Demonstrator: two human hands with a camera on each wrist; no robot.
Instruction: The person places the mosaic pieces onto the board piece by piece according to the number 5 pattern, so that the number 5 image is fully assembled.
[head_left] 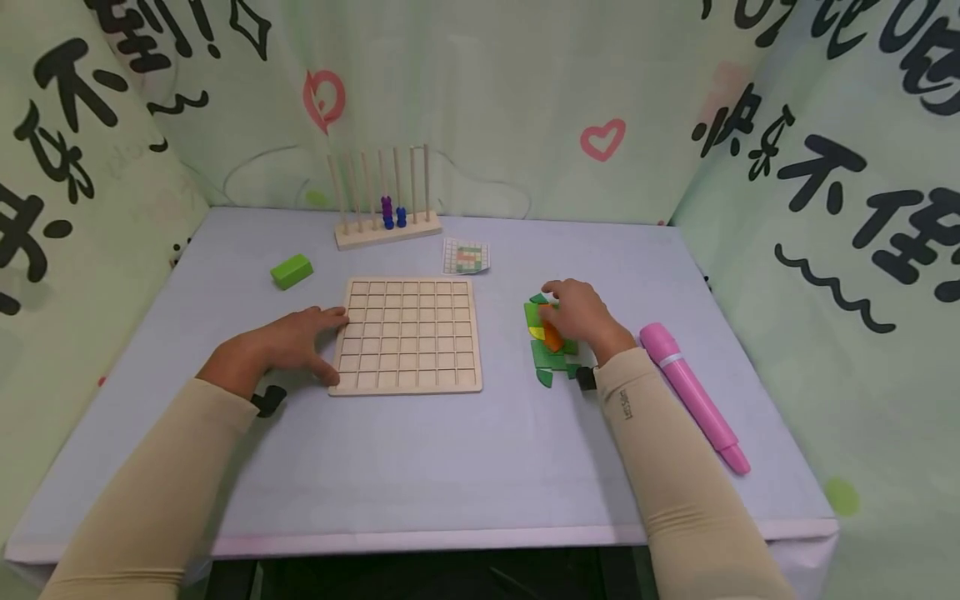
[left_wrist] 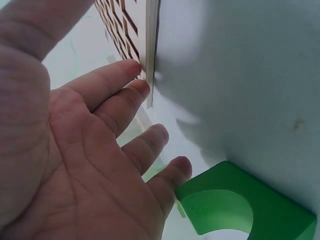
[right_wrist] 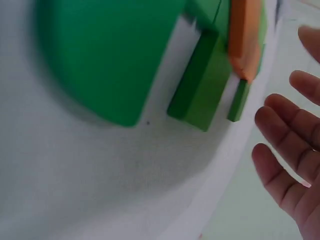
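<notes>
A square wooden grid board (head_left: 411, 337) lies flat on the table. At its left side is my left hand (head_left: 297, 342), fingers extended and thumb near the lower left corner; in the left wrist view the fingertips (left_wrist: 132, 67) meet the board's edge. Over a small cluster of green, yellow and orange blocks to the right hovers my right hand (head_left: 581, 315). The right wrist view shows its loosely bent fingers (right_wrist: 272, 122) with nothing between them, beside an orange block (right_wrist: 244, 37) and green blocks (right_wrist: 200, 85). The hand partly hides the cluster in the head view.
A green block with a curved cutout (head_left: 292, 272) sits left of the board. Behind stand a pegged wooden rack (head_left: 390, 232) with purple and blue beads and a small pattern card (head_left: 466, 257). A thick pink pen-shaped object (head_left: 693, 396) lies by my right forearm. Printed curtains surround the table.
</notes>
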